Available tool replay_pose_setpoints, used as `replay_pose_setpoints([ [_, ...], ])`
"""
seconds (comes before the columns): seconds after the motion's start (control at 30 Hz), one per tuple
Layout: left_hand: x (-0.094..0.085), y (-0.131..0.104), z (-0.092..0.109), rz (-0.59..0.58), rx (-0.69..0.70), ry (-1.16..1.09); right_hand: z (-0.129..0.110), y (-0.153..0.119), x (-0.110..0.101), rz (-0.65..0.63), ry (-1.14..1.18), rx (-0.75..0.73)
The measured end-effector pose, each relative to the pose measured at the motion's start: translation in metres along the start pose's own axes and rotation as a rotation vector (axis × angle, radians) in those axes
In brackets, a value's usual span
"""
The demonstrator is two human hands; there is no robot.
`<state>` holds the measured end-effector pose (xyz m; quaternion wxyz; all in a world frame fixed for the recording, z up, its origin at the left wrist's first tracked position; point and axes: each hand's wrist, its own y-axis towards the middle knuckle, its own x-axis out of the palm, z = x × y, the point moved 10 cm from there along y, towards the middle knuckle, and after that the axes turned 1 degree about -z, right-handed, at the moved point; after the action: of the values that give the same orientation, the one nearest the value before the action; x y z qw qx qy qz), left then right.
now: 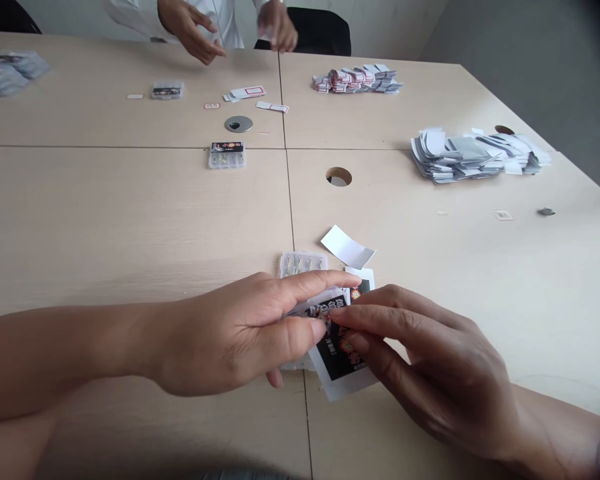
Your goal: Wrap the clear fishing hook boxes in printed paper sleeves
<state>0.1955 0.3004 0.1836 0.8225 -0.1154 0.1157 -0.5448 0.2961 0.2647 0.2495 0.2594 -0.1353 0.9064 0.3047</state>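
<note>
In front of me, a black printed label (337, 369) with a white border lies slanted beneath both hands. My right hand (430, 367) pinches it between thumb and fingertips. My left hand (245, 327) reaches across from the left, index finger and thumb stretched out and apart, its thumb tip at the label's edge. Partly covered by that hand is a clear plastic compartment box (304, 261) with small metal pieces inside. Another printed label (367, 275) shows behind the fingers. Just beyond lies a curled white paper slip (347, 247).
A closed box with a black label (227, 155) stands farther off; another box (167, 90) is near a co-worker's hands (193, 30). Heaps of paper slips (475, 157) and red-edged cards (357, 80) lie right. The table has a round hole (339, 177) and a metal grommet (239, 124).
</note>
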Motion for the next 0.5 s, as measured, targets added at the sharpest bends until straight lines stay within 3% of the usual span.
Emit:
replay_pose_setpoints([
  [0.37, -0.0011, 0.0012, -0.0004, 0.006, 0.017, 0.028, 0.0019, 0.0013, 0.0009, -0.003, 0.062, 0.031],
  [0.5, -0.0007, -0.0007, -0.0013, 0.022, -0.055, 0.069, 0.0020, 0.0013, 0.0012, -0.004, 0.052, 0.040],
])
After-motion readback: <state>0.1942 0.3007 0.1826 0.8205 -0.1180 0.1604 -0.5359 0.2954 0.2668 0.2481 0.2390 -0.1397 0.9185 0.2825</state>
